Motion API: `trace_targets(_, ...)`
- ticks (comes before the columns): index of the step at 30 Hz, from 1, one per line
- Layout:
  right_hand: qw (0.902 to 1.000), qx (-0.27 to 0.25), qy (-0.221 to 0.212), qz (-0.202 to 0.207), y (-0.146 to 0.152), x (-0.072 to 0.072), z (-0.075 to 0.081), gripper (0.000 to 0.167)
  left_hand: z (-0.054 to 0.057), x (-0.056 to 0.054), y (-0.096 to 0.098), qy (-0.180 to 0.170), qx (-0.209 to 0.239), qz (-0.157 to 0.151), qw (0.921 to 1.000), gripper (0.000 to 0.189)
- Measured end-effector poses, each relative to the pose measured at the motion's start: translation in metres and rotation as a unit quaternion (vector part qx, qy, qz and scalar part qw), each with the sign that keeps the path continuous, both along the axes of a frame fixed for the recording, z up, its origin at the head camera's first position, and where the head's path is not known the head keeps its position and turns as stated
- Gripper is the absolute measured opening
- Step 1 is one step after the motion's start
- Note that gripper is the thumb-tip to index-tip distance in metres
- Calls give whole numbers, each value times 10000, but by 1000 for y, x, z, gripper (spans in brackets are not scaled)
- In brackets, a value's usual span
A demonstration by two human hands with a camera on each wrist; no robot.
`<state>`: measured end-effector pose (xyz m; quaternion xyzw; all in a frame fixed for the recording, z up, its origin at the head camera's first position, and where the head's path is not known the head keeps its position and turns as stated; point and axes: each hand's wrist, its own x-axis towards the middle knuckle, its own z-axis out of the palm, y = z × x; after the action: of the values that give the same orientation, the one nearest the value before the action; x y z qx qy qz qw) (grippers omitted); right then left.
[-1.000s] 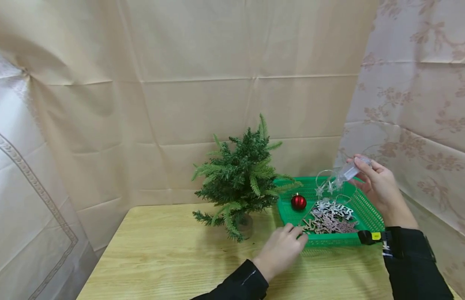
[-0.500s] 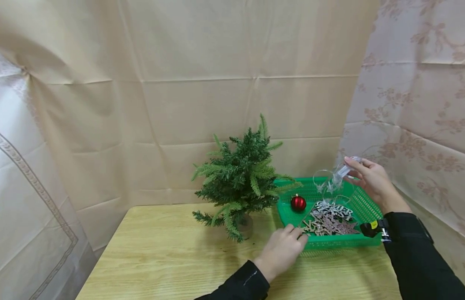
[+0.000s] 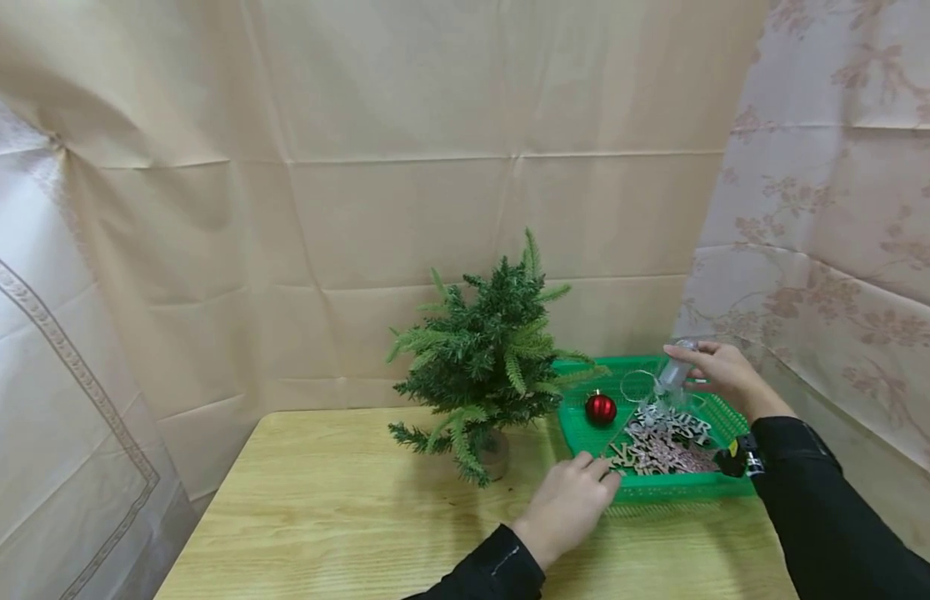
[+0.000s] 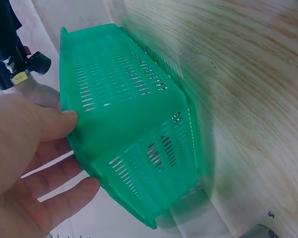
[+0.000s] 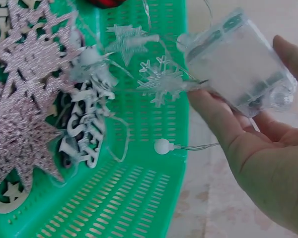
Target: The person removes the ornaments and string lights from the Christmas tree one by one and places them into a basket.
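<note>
My left hand [image 3: 568, 505] pinches the near-left corner of the rim of a green plastic basket [image 3: 682, 488]. In the left wrist view its thumb lies on the rim [image 4: 72, 119]. Over the basket's right part, my right hand [image 3: 727, 382] holds the clear battery box [image 5: 241, 64] of a string of fairy lights. Thin wire hangs from the box, with a clear snowflake light [image 5: 161, 82], a star light [image 5: 126, 43] and a round bulb [image 5: 162, 146]. Below lie pinkish glittery snowflake ornaments [image 5: 30, 104] and white cut-out letter pieces [image 5: 84, 131]. A red ball ornament [image 3: 601, 408] sits at the basket's left.
A small artificial Christmas tree [image 3: 487, 350] stands left of the basket, and one branch reaches over the basket's edge. Both rest on a wooden table [image 3: 322, 517]. A beige cloth [image 3: 390, 200] hangs behind, with a floral cloth [image 3: 847, 267] at the right.
My right hand has moved left and down with the battery box, bringing the lights closer to the ornaments in the basket. The left hand keeps its place at the basket corner.
</note>
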<state>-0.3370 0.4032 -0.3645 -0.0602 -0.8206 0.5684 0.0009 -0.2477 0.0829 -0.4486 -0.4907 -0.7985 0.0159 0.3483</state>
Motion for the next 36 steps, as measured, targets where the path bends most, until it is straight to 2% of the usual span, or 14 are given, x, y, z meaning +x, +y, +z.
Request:
trace_targets(3, 9991, 294, -289, 27, 1, -4, -9, 79, 0, 0, 0, -52, -41, 48, 10000, 16)
trace_targets(10, 9940, 588, -822, 419, 4, -5, -26, 97, 0, 1, 1, -169, -139, 158, 9996, 18)
trace_targets(15, 9877, 856, -1179, 565, -3, -6, -29, 92, 1, 1, 1, -260, -226, 226, 9991, 20)
trace_targets(19, 9798, 1161, -1478, 677, -10, -8, -29, 98, 2, 1, 1, -283, -235, 243, 9990, 21)
trace_targets(24, 9739, 1027, -1918, 642, -9, -12, -34, 109, 2, 1, 1, -261, -230, 224, 9991, 20)
trace_targets(26, 9708, 1121, -2068, 468, -7, -16, -39, 110, 2, 1, 2, -237, -251, 239, 9991, 20)
trace_targets(28, 9674, 1348, -2113, 365, -7, -18, -41, 109, 2, 1, 2, -235, -267, 248, 9991, 20)
trace_targets(31, 9617, 1769, -2069, 309, -8, -19, -42, 95, 1, 1, 2, -252, -278, 256, 9990, 20)
trace_targets(36, 9609, 1910, -1938, 514, -14, -14, -36, 74, 2, 1, 1, -297, -297, 266, 9988, 21)
